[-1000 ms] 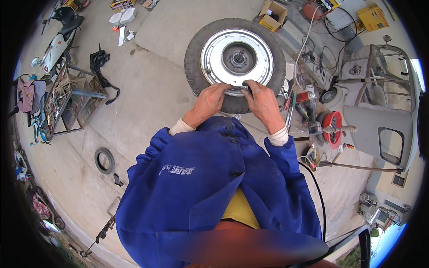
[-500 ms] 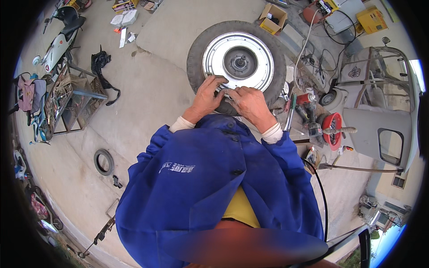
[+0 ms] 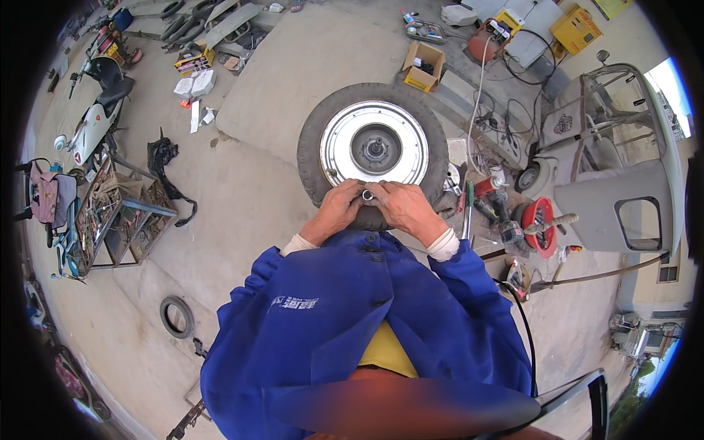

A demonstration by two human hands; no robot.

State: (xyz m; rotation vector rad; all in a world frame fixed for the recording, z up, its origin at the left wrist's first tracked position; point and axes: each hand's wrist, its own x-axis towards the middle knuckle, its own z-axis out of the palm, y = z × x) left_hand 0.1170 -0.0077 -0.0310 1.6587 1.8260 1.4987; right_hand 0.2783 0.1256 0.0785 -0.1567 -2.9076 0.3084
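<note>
The left grip [image 3: 339, 208] and the right grip [image 3: 403, 208] meet at their fingertips, both pinching a small metal piece [image 3: 367, 196] between them. The visible end of the piece is round, bright and ring-like with a dark opening; the fingers hide the remainder, so its full form cannot be told. It lies over the near part of a wheel [image 3: 412, 139], which lies flat just beyond the grip. The wheel comprises a polished silver disc with a raised circular lip, a dark recessed hub [image 3: 376, 148] with a projecting central shaft, and a worn, dusty black tyre [image 3: 311, 141]. The tyre's near edge passes beneath the hands toward the blue jacket [image 3: 315, 323]; its left, right and far edges are exposed.

To the right of the grip, room is narrow: a long metal bar [image 3: 466, 218], a red can [image 3: 488, 185], a power tool [image 3: 509, 230] and a red basin [image 3: 530, 214] stand close together. To the left, concrete floor [image 3: 246, 187] extends broadly from the tyre's edge to a black plastic bag [image 3: 163, 152] and, beyond it, a metal rack [image 3: 150, 207]. A smaller tyre [image 3: 168, 317] lies behind and left of the grip. Ahead, past the wheel, is an open cardboard box [image 3: 416, 77]; farthest right, a grey vehicle [image 3: 587, 209].
</note>
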